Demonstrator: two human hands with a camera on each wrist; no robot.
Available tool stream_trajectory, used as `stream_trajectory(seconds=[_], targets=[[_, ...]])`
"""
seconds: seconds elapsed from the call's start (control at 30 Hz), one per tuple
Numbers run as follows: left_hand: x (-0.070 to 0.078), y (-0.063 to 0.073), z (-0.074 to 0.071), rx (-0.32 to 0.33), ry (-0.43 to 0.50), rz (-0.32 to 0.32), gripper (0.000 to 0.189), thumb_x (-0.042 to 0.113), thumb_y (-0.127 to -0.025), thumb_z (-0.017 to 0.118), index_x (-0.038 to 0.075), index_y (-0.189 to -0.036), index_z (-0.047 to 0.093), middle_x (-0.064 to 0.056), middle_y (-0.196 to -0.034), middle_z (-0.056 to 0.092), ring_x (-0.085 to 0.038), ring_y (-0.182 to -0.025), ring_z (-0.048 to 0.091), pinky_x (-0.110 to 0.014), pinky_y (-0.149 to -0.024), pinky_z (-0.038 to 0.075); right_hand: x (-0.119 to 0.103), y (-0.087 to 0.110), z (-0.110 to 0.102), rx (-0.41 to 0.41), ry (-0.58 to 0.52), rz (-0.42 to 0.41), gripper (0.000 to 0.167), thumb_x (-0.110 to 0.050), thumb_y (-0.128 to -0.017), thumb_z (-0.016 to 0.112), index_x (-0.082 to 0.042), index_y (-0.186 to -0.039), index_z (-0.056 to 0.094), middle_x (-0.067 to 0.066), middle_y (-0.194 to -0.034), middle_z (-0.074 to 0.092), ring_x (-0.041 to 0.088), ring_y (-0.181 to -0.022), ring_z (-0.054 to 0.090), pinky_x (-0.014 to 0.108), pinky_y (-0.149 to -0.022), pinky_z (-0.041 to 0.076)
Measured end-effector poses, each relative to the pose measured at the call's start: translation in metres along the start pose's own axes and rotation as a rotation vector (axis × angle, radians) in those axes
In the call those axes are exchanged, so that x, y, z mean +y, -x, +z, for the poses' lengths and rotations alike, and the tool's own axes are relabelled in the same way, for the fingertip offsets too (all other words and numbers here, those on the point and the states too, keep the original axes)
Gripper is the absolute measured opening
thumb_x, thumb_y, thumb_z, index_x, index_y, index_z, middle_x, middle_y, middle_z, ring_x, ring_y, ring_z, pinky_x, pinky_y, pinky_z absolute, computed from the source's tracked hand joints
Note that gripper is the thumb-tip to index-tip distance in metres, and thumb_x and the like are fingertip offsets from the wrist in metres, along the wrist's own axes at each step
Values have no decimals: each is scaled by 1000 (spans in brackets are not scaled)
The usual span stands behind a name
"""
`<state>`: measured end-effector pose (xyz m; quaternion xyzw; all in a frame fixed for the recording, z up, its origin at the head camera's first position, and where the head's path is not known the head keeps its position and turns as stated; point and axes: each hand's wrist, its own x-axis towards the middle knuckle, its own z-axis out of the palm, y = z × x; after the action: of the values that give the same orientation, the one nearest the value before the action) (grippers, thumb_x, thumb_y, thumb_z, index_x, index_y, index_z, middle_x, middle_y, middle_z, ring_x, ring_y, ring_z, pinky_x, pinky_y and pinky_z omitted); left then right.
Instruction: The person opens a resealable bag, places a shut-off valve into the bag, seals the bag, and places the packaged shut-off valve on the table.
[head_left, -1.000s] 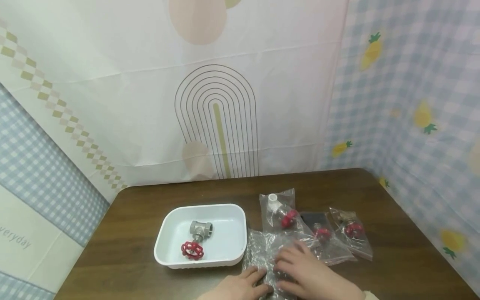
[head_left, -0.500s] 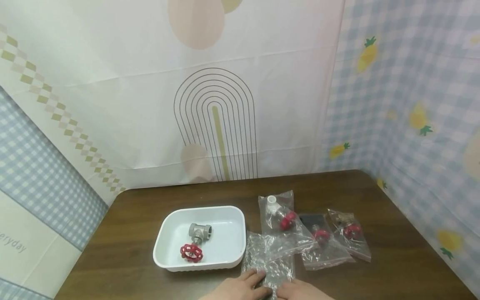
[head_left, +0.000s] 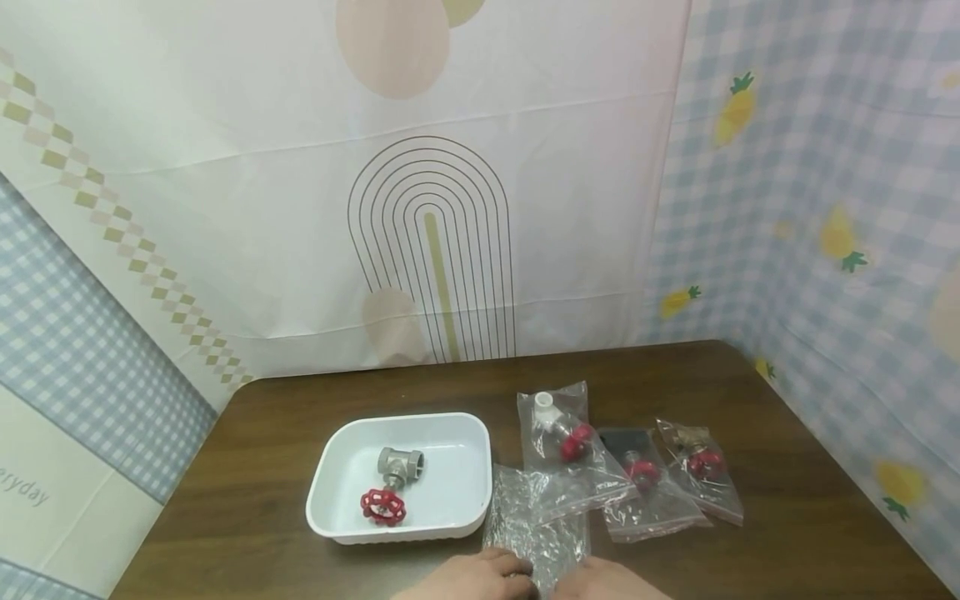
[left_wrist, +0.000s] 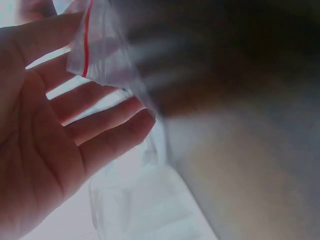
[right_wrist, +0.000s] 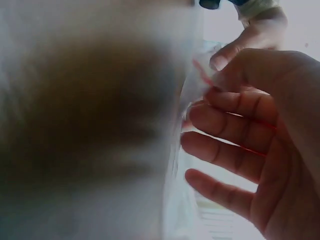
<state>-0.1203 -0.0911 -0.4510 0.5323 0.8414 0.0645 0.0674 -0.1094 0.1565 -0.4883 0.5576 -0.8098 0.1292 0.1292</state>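
A crinkled clear zip bag (head_left: 517,521) lies at the table's front, right of the tray. My left hand (head_left: 472,577) grips its near edge; in the left wrist view a red zip strip (left_wrist: 86,40) crosses my thumb and forefinger. My right hand (head_left: 609,582) pinches the same red-striped edge (right_wrist: 202,72) between thumb and forefinger, the other fingers loosely extended. Both hands are cut off by the head view's lower edge. Another bag (head_left: 577,496), holding a white fitting (head_left: 546,406) and a red handwheel (head_left: 576,442), overlaps the far part of the crinkled bag.
A white tray (head_left: 457,525) holds a grey metal valve (head_left: 397,467) with a red handwheel (head_left: 384,507). Two more bagged valves with red handwheels (head_left: 642,473) (head_left: 705,462) lie to the right on the brown table (head_left: 787,542). Printed curtains (head_left: 585,208) hang behind.
My right hand has come back from over the bags to the near edge of the crinkled bag. My left fingers have drawn slightly nearer to me; the tray and valves stay put.
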Motion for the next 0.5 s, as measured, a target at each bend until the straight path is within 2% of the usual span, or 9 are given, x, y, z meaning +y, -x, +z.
stream_trajectory(seconds=[0.13,0.2,0.3,0.4,0.5], targets=[[4,-3,-14,61,6,-20,10,34,-92,68,28,-100,68,20,-88,61,11,-72,51,-7,-62,40,1,-8,-24,81,16,10,19,-28,-80,77,-29,-81,58,-23,-76,53,-10,-73,47,10,-72,35],[6,-5,-25,107,-22,-21,5,30,-92,70,27,-93,65,21,-81,58,11,-65,47,-8,-58,38,2,-13,-39,116,13,35,26,-24,-77,78,-28,-79,53,-23,-74,47,-9,-70,43,11,-71,34],[8,-7,-43,214,-39,-31,11,25,-91,72,26,-85,62,20,-74,53,8,-61,45,-9,-56,37,3,-19,-62,182,23,92,30,-18,-73,78,-29,-80,50,-23,-74,41,-6,-69,41,12,-71,35],[11,-10,-60,349,-66,-42,17,19,-88,73,23,-80,59,18,-70,50,6,-58,41,-10,-54,35,4,-24,-80,268,58,145,22,-19,-81,74,-28,-84,55,-22,-77,45,-3,-71,44,16,-70,40],[14,-13,-71,473,-111,-61,15,17,-87,73,22,-80,60,16,-71,51,4,-57,41,-11,-53,36,4,-28,-93,359,115,176,5,-24,-94,64,-25,-89,61,-19,-81,53,-1,-73,52,20,-70,45]])
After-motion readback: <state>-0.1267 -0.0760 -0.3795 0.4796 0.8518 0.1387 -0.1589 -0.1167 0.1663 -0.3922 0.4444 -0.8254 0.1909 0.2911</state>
